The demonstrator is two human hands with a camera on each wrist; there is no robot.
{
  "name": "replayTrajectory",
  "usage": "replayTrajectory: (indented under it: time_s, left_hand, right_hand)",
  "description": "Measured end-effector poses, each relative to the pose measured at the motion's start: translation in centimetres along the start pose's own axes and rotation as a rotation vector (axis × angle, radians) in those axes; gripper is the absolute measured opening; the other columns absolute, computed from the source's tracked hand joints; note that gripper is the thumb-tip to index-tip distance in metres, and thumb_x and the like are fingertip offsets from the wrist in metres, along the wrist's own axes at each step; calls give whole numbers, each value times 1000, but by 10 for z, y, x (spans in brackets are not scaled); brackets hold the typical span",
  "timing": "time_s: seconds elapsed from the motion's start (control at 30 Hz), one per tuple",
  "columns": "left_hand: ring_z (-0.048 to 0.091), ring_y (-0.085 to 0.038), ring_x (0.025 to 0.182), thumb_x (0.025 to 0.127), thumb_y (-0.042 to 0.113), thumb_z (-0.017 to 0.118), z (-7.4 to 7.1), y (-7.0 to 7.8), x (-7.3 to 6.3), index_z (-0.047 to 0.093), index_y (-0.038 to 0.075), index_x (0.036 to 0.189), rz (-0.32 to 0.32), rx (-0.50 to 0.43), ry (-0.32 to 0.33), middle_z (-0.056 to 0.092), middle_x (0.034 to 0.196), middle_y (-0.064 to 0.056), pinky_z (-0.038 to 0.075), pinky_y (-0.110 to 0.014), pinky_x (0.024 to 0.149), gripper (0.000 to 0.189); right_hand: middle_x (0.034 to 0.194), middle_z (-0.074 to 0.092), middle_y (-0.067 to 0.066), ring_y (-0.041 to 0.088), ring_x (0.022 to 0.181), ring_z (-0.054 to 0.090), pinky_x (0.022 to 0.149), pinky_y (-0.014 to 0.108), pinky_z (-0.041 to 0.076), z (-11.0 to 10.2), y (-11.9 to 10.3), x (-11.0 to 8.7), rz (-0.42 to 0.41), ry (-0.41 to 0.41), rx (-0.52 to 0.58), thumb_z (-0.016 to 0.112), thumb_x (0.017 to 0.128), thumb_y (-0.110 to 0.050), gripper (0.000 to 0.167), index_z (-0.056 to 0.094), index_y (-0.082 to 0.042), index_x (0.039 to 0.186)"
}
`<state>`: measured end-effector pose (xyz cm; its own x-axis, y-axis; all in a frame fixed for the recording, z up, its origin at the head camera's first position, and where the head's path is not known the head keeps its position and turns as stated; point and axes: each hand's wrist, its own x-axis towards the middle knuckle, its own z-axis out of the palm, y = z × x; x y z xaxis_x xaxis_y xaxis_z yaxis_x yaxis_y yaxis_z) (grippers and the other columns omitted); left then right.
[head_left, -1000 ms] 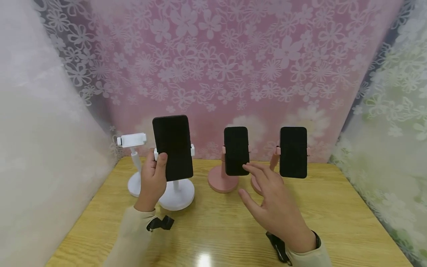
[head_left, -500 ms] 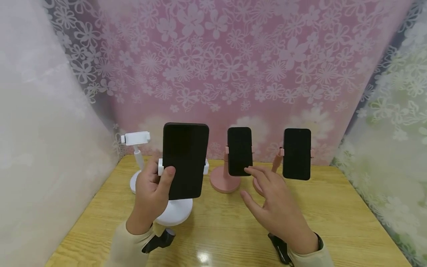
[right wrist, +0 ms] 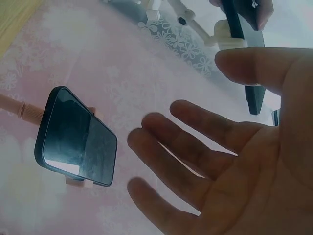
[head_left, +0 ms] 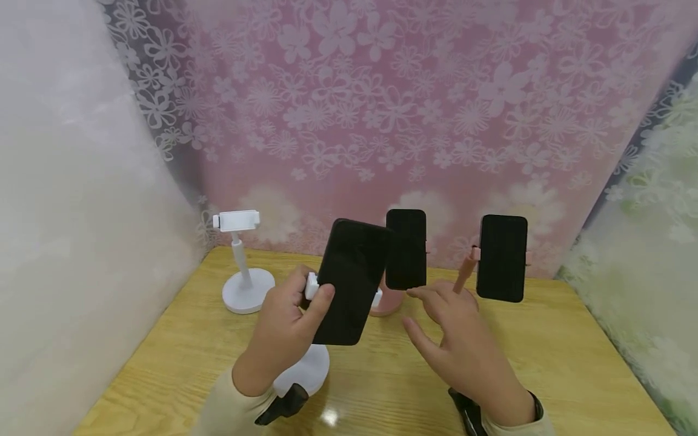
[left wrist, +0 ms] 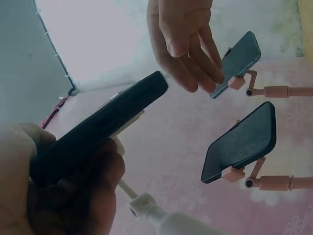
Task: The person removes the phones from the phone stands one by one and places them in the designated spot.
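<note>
My left hand [head_left: 289,327] grips a black phone [head_left: 351,284] and the white clamp behind it, thumb across the screen's left edge. The phone leans to the right, and its white phone stand [head_left: 305,369] shows its round base below; the stand's arm [left wrist: 181,223] appears in the left wrist view. My right hand [head_left: 463,345] hovers with relaxed, spread fingers and holds nothing. Its fingertips overlap the lower edge of a second black phone [head_left: 406,249] in the head view; in the right wrist view they are apart from a clamped phone [right wrist: 80,139].
A third phone [head_left: 501,257] sits in a pink stand [head_left: 465,269] at the right. At the back left, a white phone stand [head_left: 248,290] bears no phone. All stand on a wooden table [head_left: 180,351], before a pink flowered curtain [head_left: 349,109].
My left hand has pulled the phone and its white stand's head nearer and to the right, and the phone now tilts clockwise. My right hand keeps nearly the same pose; the view has shifted slightly.
</note>
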<state>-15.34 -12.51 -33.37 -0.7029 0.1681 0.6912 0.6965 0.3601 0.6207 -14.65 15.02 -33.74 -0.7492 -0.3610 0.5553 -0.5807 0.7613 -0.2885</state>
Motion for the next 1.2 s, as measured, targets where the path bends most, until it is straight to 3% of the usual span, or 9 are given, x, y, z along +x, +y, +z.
replayTrajectory:
  time_s: [0.1, 0.23, 0.37, 0.5, 0.67, 0.8, 0.87, 1.0, 1.2]
  left_hand:
    - [39, -5, 56, 105, 19, 62, 6, 3, 0, 53, 12, 90, -55, 18, -87, 38, 68, 9, 36, -23, 50, 19]
    - [40, -5, 55, 106, 29, 60, 10, 7, 1, 57, 11, 99, -119, 39, -211, 42, 67, 8, 39, -24, 51, 20]
    - [44, -7, 59, 107, 37, 58, 11, 11, 2, 58, 10, 104, -171, 43, -317, 46, 70, 6, 42, -25, 54, 27]
    - [42, -9, 58, 107, 42, 56, 10, 12, 1, 55, 10, 100, -209, 26, -408, 45, 69, 4, 39, -24, 54, 32]
    - [42, -9, 58, 106, 48, 56, 0, 13, -2, 52, 16, 98, -257, -3, -545, 48, 70, 4, 39, -24, 55, 33]
    - [53, -7, 65, 104, 48, 60, -11, 17, -5, 57, 23, 119, -290, -31, -693, 61, 86, 9, 48, -25, 63, 29]
    - [58, -7, 71, 103, 46, 61, -14, 18, -6, 53, 30, 135, -293, -38, -744, 64, 97, 12, 51, -26, 67, 36]
    - [59, -9, 77, 104, 45, 60, -18, 14, -5, 42, 36, 146, -294, -12, -763, 65, 106, 15, 52, -28, 72, 47]
    - [61, -7, 89, 103, 50, 60, -28, 7, -2, 53, 32, 138, -317, 55, -768, 66, 108, 20, 52, -31, 78, 40]
  right_hand:
    - [118, 69, -7, 14, 105, 66, 96, 50, 52, 0, 0, -4, -15, -13, 0, 78, 94, -23, 40, 68, -21, 133]
    - [117, 71, -10, 8, 103, 70, 82, 37, 60, -1, -3, -8, -11, -45, 12, 77, 95, -23, 44, 65, -20, 137]
    - [107, 71, -11, 5, 94, 69, 80, 35, 60, -1, -6, -7, 3, -64, 6, 79, 93, -22, 36, 67, -18, 127]
    - [100, 66, -13, 2, 86, 61, 77, 31, 59, -2, -8, -6, -18, -93, 1, 80, 91, -19, 33, 66, -19, 121]
    - [93, 60, -19, -2, 81, 54, 72, 27, 54, -2, -8, -6, -60, -132, 24, 79, 90, -15, 30, 66, -22, 115]
    - [87, 57, -23, -4, 75, 50, 67, 23, 48, 1, -9, -5, -98, -151, 50, 77, 89, -12, 30, 66, -26, 113]
    - [86, 58, -24, -5, 74, 50, 65, 22, 48, 2, -10, -5, -117, -153, 52, 76, 88, -11, 29, 67, -27, 110]
    - [90, 63, -22, -5, 80, 59, 69, 25, 54, 4, -11, -4, -128, -151, 47, 76, 89, -12, 25, 66, -24, 108]
    - [98, 65, -17, -1, 87, 63, 75, 27, 59, 4, -12, -4, -127, -119, 113, 78, 89, -10, 49, 61, -16, 134]
